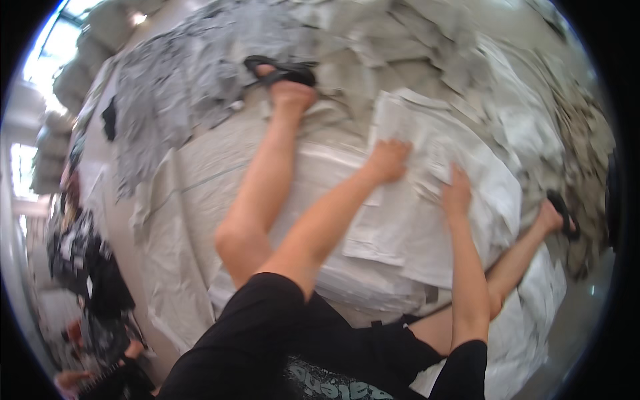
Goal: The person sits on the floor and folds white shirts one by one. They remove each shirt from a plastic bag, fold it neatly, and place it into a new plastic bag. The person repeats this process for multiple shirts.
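A white garment (417,233), looking like pants or a shirt, lies partly folded over the pile in front of me. My left hand (392,160) is on its left part, with the fingers curled against the cloth. To the right, my right hand (457,193) pinches a raised fold of the same garment, one finger pointing away from me. Blur hides the exact grip of the fingertips. Beneath the garment is a low stack of pale cloth (327,160), partly wrapped in clear plastic.
My legs straddle the stack, with black sandals (283,71) on my feet. Grey garments (173,87) heap at the far left, beige ones (420,40) at the far side, olive ones (583,140) at the right. Dark clothing (93,267) and another person's hand (133,349) are at left.
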`<action>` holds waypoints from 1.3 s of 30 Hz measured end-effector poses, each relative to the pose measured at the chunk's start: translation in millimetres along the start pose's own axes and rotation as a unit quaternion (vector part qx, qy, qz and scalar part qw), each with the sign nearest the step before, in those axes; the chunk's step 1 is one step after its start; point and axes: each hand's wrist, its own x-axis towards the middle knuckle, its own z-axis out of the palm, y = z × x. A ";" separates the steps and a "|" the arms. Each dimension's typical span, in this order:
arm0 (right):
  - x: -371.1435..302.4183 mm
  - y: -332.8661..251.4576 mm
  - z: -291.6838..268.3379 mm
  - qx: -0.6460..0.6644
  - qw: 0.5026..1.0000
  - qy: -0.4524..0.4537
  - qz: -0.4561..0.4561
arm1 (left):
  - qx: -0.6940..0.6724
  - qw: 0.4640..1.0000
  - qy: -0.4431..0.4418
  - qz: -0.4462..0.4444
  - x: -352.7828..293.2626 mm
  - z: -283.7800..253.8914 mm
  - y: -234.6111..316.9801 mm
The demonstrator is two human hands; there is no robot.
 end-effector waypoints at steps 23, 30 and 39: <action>-180.8 -131.7 -74.6 0.314 0.831 -0.318 -0.332 | -0.445 0.885 0.032 -0.135 21.1 -25.7 -85.1; -100.4 -3.0 -163.1 0.063 0.991 0.113 -0.039 | 0.027 0.964 0.251 0.087 -53.0 -54.9 7.4; -43.8 71.6 -202.0 -0.014 0.980 0.122 0.155 | 0.060 0.977 0.198 -0.049 -18.2 -3.7 -8.2</action>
